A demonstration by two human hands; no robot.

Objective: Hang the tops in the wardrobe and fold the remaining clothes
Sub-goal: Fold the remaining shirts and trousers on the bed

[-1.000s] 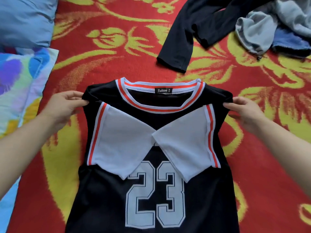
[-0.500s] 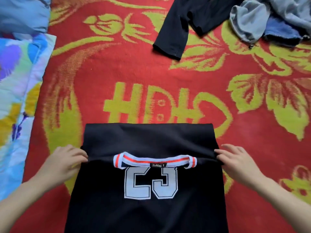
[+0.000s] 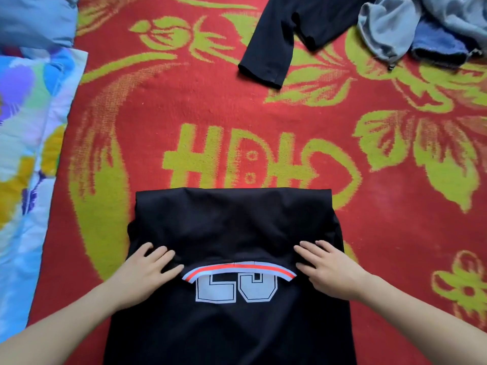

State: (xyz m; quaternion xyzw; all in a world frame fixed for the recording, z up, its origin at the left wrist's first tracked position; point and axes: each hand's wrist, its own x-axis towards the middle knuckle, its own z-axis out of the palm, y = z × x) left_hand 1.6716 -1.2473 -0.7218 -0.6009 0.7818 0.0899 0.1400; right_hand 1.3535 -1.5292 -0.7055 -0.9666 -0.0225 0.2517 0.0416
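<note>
A black jersey (image 3: 232, 227) with a white number print lies on the red and yellow blanket (image 3: 237, 122). Its top part is folded down toward me, so the white and orange striped collar (image 3: 238, 270) covers the upper half of the number. My left hand (image 3: 147, 272) lies flat on the folded layer left of the collar, fingers straight. My right hand (image 3: 329, 270) presses flat on the fold right of the collar.
A black long-sleeved garment (image 3: 284, 40) lies at the back centre. A heap of grey and blue clothes (image 3: 421, 30) sits at the back right. A colourful quilt (image 3: 29, 143) and a blue pillow (image 3: 34, 19) border the left side.
The jersey's top, held up by the shoulders a second ago, has been folded down over the number. Both hands let go of the edges and slid inward onto the fold.
</note>
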